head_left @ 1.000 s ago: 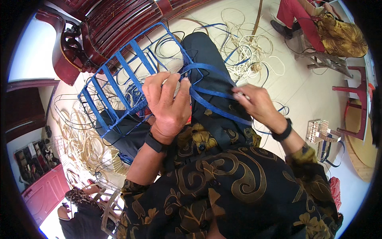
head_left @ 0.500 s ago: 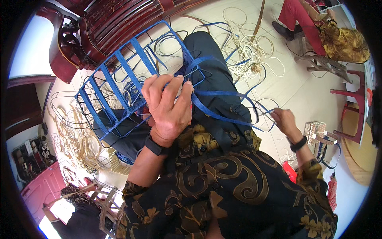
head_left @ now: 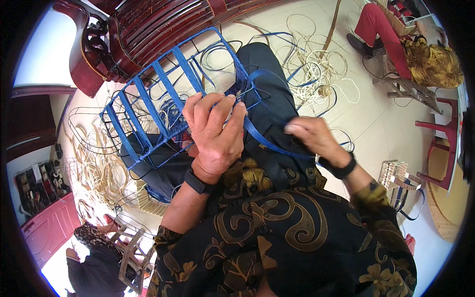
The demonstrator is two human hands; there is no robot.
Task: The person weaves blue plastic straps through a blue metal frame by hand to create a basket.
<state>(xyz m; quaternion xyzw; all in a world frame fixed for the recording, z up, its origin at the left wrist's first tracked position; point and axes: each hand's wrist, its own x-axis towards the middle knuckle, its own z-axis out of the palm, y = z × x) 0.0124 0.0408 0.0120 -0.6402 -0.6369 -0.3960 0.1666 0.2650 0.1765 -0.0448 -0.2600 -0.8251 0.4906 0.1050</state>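
Note:
A blue wire basket frame (head_left: 168, 86), with flat blue straps wrapped across it, lies tilted over my lap. My left hand (head_left: 213, 133) is closed on its near right edge, fingertips curled over the rim. Loose blue straps (head_left: 262, 141) hang from that corner over my dark-trousered thigh (head_left: 262, 59). To the right of the frame, my right hand (head_left: 316, 137), partly blurred, has thumb and fingers pinched at a blue strap.
A wooden bench (head_left: 148, 24) stands ahead. Pale strands (head_left: 94, 168) lie heaped left, more (head_left: 321, 79) ahead right. One person (head_left: 376, 34) sits upper right, another (head_left: 94, 267) lower left. A red stool (head_left: 443, 128) and small woven basket (head_left: 396, 178) are at right.
My right hand swung out to the right with the strap half a second ago, and is now back nearer the frame. The frame and my left hand appear slightly shifted rightward.

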